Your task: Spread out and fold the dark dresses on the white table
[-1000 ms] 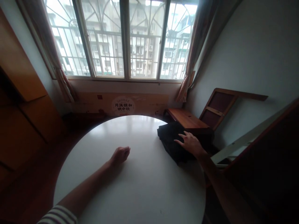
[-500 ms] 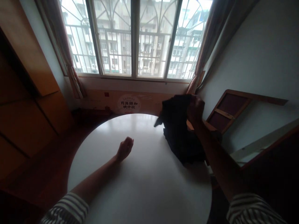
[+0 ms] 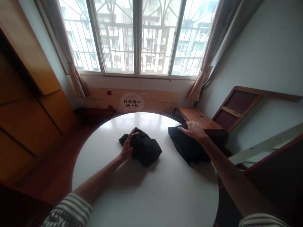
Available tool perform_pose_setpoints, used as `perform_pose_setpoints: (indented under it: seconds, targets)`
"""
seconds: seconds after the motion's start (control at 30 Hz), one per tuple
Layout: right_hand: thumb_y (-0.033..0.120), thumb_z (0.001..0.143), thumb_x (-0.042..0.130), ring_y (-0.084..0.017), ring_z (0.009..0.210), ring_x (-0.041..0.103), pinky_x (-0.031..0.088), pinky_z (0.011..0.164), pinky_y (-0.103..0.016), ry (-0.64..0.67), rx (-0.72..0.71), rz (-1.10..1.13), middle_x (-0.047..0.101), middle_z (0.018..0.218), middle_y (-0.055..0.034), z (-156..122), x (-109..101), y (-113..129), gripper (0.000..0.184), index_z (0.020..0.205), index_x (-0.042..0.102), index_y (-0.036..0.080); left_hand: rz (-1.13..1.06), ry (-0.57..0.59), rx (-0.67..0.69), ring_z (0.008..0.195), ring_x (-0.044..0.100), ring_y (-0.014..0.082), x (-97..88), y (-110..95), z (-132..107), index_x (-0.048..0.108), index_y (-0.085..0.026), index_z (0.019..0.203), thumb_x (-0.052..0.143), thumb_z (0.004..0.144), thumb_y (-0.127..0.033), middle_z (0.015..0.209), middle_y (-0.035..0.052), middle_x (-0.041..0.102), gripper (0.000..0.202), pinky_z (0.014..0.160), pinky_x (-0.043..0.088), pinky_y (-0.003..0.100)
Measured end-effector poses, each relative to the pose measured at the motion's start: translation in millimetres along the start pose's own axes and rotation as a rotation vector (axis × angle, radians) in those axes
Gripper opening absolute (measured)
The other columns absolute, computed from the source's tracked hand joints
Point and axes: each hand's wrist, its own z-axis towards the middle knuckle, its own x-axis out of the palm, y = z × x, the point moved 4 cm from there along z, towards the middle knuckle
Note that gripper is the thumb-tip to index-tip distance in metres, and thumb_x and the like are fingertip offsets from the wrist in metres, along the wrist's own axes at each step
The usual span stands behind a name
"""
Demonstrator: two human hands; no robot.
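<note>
On the far half of a round, glossy white table [image 3: 146, 195], a crumpled bundle of black cloth [image 3: 146, 148] lies directly to the right of the person's left hand [image 3: 127, 147], touching it. The hand is against the bundle's left side, fingers pointing far and right, with a small flap of the cloth showing beyond the hand on the left; whether the fingers are closed on the fabric, I cannot tell. The bundle is longest from far left to near right, and the left hand is much nearer to it than the right.

To the right, near the table's edge, sits a flatter black cloth pile [image 3: 187, 145], its long side slanting from far left to near right. The right hand [image 3: 196, 130] is over its far end, thumb and fingers apart; whether they pinch a layer is unclear. A strip of white tabletop separates bundle and pile.

Beyond the pile, at the far right, stands a low reddish-brown wooden bench [image 3: 199, 118], and right of that a wooden frame with dark panels [image 3: 233, 104] by the wall. The right forearm passes just beside the pile's right side.
</note>
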Motion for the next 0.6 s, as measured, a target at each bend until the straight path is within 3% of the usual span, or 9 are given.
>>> perform_pose_setpoints:
  seconds: [0.03,0.1,0.2,0.27,0.33,0.43,0.5,0.6]
  targets:
    - [0.049,0.085,0.063,-0.039,0.113,0.06,0.048,0.088,-0.048,0.056,0.029,-0.059,0.065,0.119,-0.0243,-9,17,-17,0.046,0.111,0.068,0.011,-0.014,0.004,-0.031,0.1,0.064,0.0251,2.4,5,0,0.06,-0.02,0.124,0.067,0.077,-0.035,0.111,0.0077,0.067,0.049,0.083,0.053,0.035]
    - [0.036,0.092,0.054,-0.035,0.114,0.061,0.048,0.091,-0.045,0.106,0.036,-0.079,0.064,0.124,-0.0227,-21,40,-41,0.035,0.114,0.068,0.013,-0.079,-0.066,-0.087,0.078,0.063,0.0188,2.9,14,1,0.067,-0.016,0.091,0.064,0.078,-0.034,0.085,0.0038,0.068,0.022,0.068,0.052,0.029]
    - [0.026,0.098,0.039,-0.033,0.102,0.067,0.048,0.087,-0.044,0.1,0.048,-0.076,0.069,0.108,-0.0234,-19,43,-51,0.034,0.106,0.069,0.012,-0.244,-0.278,-0.167,0.056,0.052,0.0122,-4.5,27,1,0.054,-0.018,0.066,0.067,0.077,-0.042,0.06,-0.0019,0.056,0.03,0.052,0.045,0.024]
    - [0.027,0.1,0.032,-0.035,0.097,0.068,0.048,0.084,-0.046,-0.009,0.089,-0.055,0.07,0.1,-0.0255,-4,21,-42,0.039,0.106,0.067,0.009,-0.356,-0.349,-0.237,0.052,0.05,0.0114,-8.8,34,1,0.05,-0.019,0.065,0.07,0.074,-0.049,0.056,-0.0031,0.052,0.038,0.049,0.044,0.025]
    - [0.03,0.102,0.029,-0.034,0.093,0.068,0.048,0.082,-0.044,-0.239,0.101,0.058,0.069,0.097,-0.0251,15,-18,-20,0.042,0.106,0.065,0.009,-0.425,-0.369,-0.283,0.055,0.054,0.0139,-12.5,36,0,0.052,-0.02,0.07,0.072,0.074,-0.053,0.059,-0.0018,0.055,0.039,0.051,0.046,0.028]
    - [0.044,0.104,0.028,-0.026,0.084,0.066,0.048,0.079,-0.038,-0.535,-0.092,0.394,0.069,0.089,-0.0165,36,-85,29,0.048,0.092,0.063,0.014,-0.465,-0.371,-0.284,0.069,0.063,0.0208,-18.0,34,0,0.058,-0.02,0.081,0.066,0.079,-0.057,0.07,0.003,0.064,0.039,0.059,0.053,0.034]
    - [0.061,0.099,0.031,-0.02,0.07,0.063,0.049,0.068,-0.033,-0.484,-0.24,0.658,0.066,0.075,-0.0091,45,-114,60,0.056,0.082,0.061,0.017,-0.477,-0.329,-0.25,0.081,0.066,0.0241,-20.2,29,1,0.062,-0.019,0.09,0.063,0.083,-0.056,0.082,0.0057,0.069,0.038,0.068,0.055,0.038]
    - [0.073,0.093,0.025,-0.015,0.053,0.058,0.048,0.055,-0.029,-0.231,-0.3,0.92,0.06,0.061,-0.0039,49,-123,82,0.068,0.076,0.06,0.017,-0.364,-0.208,-0.14,0.097,0.065,0.0257,-20.8,18,3,0.064,-0.017,0.099,0.055,0.09,-0.054,0.094,0.0067,0.07,0.039,0.078,0.054,0.039]
